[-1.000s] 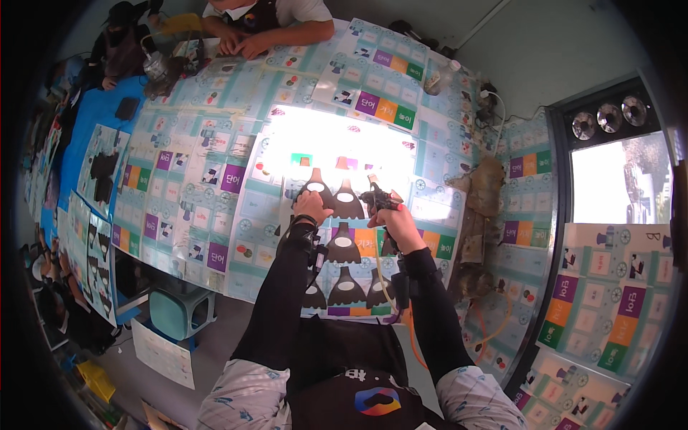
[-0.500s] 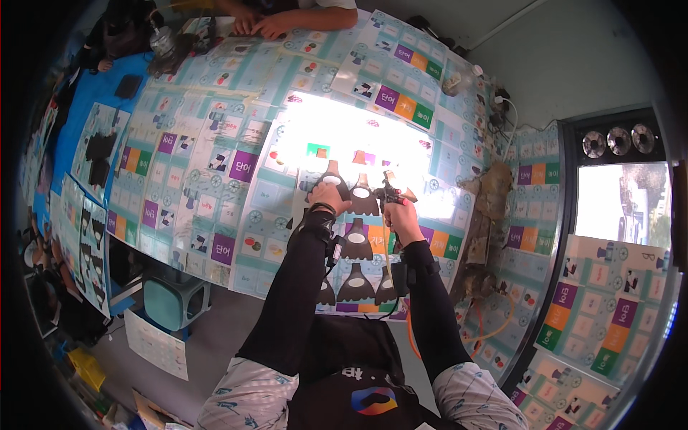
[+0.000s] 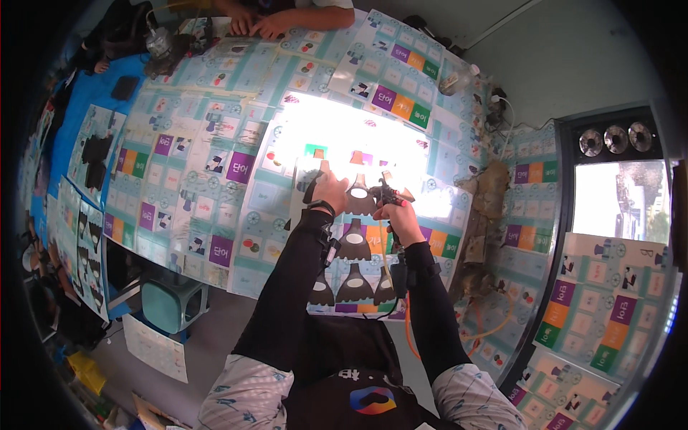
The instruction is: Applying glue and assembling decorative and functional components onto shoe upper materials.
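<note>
Dark, flat, bell-shaped pieces with pale ovals lie in rows on the sheet-covered table (image 3: 276, 240). My left hand (image 3: 331, 190) rests over the left piece of the far row (image 3: 312, 188), hiding much of it; its fingers appear outstretched, partly lost in glare. Just right of that hand lies the middle piece (image 3: 360, 199). My right hand (image 3: 403, 218) is wrapped round a small spray gun (image 3: 385, 195) with a thin hose hanging from it. The gun's front end is over the right piece of that row, which it partly covers. Nearer me are more pieces (image 3: 354, 244).
Strong light washes out the table beyond my hands. Orange hose (image 3: 410, 333) hangs by my right forearm. Across the table are another person's hands (image 3: 269, 25). A clear container (image 3: 459, 80) stands at the far right, and a teal stool (image 3: 172, 304) stands at lower left.
My left hand has shifted slightly right and turned its fingers toward the far side, covering the left piece differently. The right hand with the spray gun has moved slightly left.
</note>
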The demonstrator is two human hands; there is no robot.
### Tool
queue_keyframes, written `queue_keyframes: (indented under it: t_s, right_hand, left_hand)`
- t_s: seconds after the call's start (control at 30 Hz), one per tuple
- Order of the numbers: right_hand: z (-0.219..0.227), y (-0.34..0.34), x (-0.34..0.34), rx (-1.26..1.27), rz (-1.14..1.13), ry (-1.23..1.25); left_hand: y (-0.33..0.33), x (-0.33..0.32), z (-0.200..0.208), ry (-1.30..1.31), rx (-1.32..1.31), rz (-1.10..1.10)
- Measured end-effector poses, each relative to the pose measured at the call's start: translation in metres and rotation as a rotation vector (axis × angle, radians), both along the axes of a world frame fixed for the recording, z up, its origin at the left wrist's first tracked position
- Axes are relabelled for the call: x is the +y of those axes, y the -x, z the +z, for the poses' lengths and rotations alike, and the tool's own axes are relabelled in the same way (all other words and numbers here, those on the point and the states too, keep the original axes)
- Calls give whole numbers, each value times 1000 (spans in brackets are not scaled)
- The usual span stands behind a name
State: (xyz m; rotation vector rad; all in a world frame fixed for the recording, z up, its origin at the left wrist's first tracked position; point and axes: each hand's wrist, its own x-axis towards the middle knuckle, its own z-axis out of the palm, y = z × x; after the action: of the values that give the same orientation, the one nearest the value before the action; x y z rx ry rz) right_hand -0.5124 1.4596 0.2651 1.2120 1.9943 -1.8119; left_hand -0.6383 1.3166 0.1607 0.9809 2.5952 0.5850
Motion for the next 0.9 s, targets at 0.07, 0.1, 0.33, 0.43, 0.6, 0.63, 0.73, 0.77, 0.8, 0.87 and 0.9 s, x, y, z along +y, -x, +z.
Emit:
queue_keyframes:
  t_s: [0.07, 0.1, 0.33, 0.43, 0.6, 0.63, 0.73, 0.77, 0.8, 0.87, 0.9]
  right_hand:
    - [1, 1, 1, -10, 11, -6]
    - [2, 1, 0, -20, 21, -8]
    - [-12, 2, -1, 0, -6, -50]
    - [-9, 6, -6, -30, 71, -25]
    - [-2, 5, -8, 20, 29, 10]
    - [-3, 5, -6, 19, 26, 8]
    - [-4, 5, -4, 25, 41, 4]
    - [-3, 4, -4, 9, 63, 17]
    - [-2, 4, -3, -7, 86, 30]
    - [-7, 1, 1, 9, 106, -46]
    - [-9, -1, 3, 25, 126, -123]
  left_hand:
    - [8, -8, -2, 124, -2, -23]
    - [10, -12, -4, 125, -2, -20]
    - [18, -25, 5, 116, -242, -46]
    - [18, -26, -4, 148, -246, 6]
    - [19, -21, -11, 153, -225, 45]
    - [18, -20, -10, 148, -225, 49]
    - [18, -21, -10, 152, -228, 60]
    - [18, -20, -9, 156, -233, 64]
    - [18, -20, -8, 157, -233, 64]
    - [18, -20, -7, 168, -242, 70]
    - [19, -19, -6, 167, -241, 69]
